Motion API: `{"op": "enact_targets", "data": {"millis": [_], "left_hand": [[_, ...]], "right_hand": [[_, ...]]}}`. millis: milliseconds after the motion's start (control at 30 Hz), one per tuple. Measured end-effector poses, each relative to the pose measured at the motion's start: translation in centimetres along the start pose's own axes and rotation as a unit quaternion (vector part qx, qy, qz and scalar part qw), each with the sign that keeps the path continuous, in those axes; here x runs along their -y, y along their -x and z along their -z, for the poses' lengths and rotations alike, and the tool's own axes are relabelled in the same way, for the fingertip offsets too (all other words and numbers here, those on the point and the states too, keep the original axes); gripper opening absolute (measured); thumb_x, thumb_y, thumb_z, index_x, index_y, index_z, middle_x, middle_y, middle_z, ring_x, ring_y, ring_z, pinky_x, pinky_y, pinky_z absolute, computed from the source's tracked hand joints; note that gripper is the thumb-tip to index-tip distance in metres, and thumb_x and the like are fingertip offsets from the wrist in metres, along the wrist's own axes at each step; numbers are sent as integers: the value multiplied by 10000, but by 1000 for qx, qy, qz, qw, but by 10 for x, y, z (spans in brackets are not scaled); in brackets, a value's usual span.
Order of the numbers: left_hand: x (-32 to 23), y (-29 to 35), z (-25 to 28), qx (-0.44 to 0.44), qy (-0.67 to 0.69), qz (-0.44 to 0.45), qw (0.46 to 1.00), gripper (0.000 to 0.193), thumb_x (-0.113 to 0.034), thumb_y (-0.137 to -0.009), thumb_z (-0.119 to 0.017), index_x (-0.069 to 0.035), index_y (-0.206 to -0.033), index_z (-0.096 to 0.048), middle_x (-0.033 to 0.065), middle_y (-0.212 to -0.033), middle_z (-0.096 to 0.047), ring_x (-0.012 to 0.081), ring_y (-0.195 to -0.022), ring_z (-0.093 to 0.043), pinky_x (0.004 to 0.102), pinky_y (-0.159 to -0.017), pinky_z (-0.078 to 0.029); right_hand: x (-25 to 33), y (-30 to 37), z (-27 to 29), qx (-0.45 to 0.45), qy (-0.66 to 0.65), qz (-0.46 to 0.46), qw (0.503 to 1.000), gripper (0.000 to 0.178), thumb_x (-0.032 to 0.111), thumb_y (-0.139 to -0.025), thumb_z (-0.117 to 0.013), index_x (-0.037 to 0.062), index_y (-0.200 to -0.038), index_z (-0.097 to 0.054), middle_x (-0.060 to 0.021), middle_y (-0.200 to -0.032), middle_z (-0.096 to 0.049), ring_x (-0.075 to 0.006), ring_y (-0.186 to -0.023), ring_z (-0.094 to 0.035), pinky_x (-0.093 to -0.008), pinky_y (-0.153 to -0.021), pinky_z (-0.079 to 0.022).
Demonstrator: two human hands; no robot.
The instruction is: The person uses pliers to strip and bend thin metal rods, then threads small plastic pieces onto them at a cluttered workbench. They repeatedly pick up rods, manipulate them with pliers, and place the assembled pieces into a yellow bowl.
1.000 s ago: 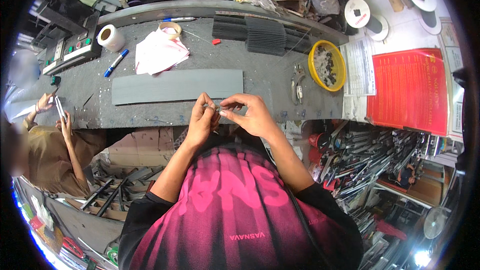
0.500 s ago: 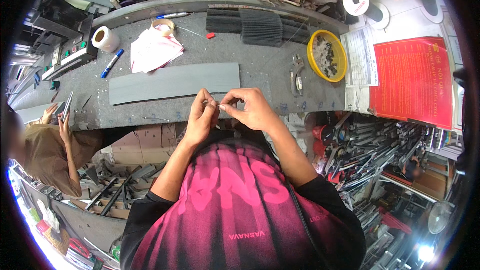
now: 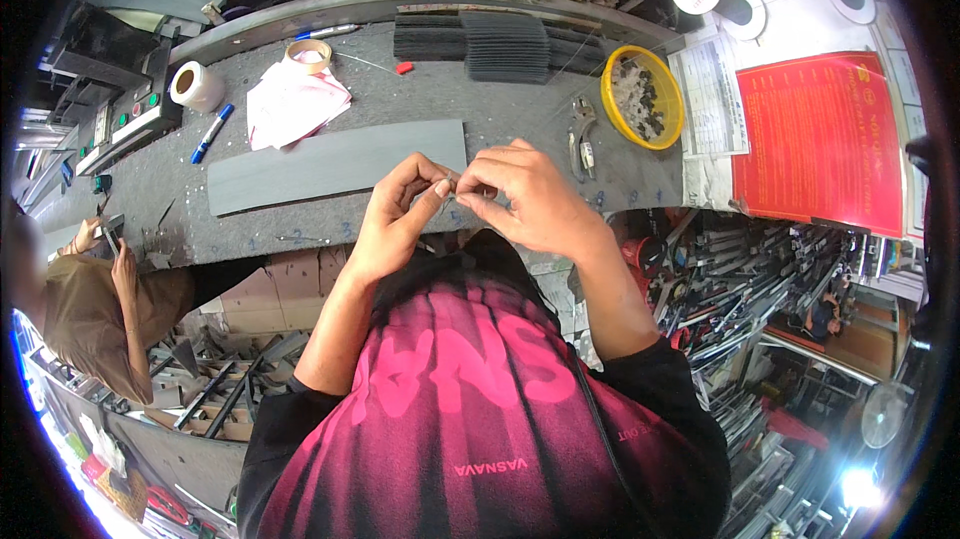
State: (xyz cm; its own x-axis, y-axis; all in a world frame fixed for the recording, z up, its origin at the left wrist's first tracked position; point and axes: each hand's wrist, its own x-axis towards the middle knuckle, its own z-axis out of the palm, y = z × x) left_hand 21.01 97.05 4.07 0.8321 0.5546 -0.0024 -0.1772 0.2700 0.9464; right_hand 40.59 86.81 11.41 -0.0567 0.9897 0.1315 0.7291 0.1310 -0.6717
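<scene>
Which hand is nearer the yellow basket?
Right: the right hand is left of the yellow basket, nearer the body; the left hand is farther left.

We see a plain grey strip and a white-flecked grey desk. We note a yellow basin and blue-and-white marker.
</scene>
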Motion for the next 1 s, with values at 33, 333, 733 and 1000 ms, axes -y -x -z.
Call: {"op": "enact_targets", "data": {"millis": [33,333,733,1000], "left_hand": [[-3,-2,-2,4,5,7,1000,122,-110,-1120,-592,2,-1072,-581,85,-1067,-705,118,-1074,-615,304,-988,-484],[-15,-13,-10,56,30,38,997,121,-124,-1124,-597,-15,-1071,-599,73,-1012,-701,119,-996,-640,297,-931,-501],[-7,-15,-7,103,66,48,991,188,-199,-1120,-623,-31,-1038,-610,37,-948,-663,122,-944,-622,295,-887,-486],[-2,-13,-10,123,111,64,984,192,-202,-1126,-616,-36,-1030,-597,43,-932,-657,129,-879,-621,301,-826,-503]], "right_hand": [[1,0,4,-3,2,0,1000,118,97,-905,-782,50,-941,-680,-70,-887,-704,-301,-884,-689,-420,-827,-462],[5,0,26,-21,26,17,999,127,102,-893,-788,58,-940,-678,-64,-882,-700,-287,-878,-691,-410,-819,-460],[7,3,29,-13,22,21,999,128,115,-912,-788,42,-932,-684,-90,-848,-689,-316,-842,-689,-424,-827,-478],[6,8,26,-12,27,7,1000,134,131,-925,-785,43,-934,-685,-95,-862,-697,-321,-844,-685,-426,-825,-482]]}}
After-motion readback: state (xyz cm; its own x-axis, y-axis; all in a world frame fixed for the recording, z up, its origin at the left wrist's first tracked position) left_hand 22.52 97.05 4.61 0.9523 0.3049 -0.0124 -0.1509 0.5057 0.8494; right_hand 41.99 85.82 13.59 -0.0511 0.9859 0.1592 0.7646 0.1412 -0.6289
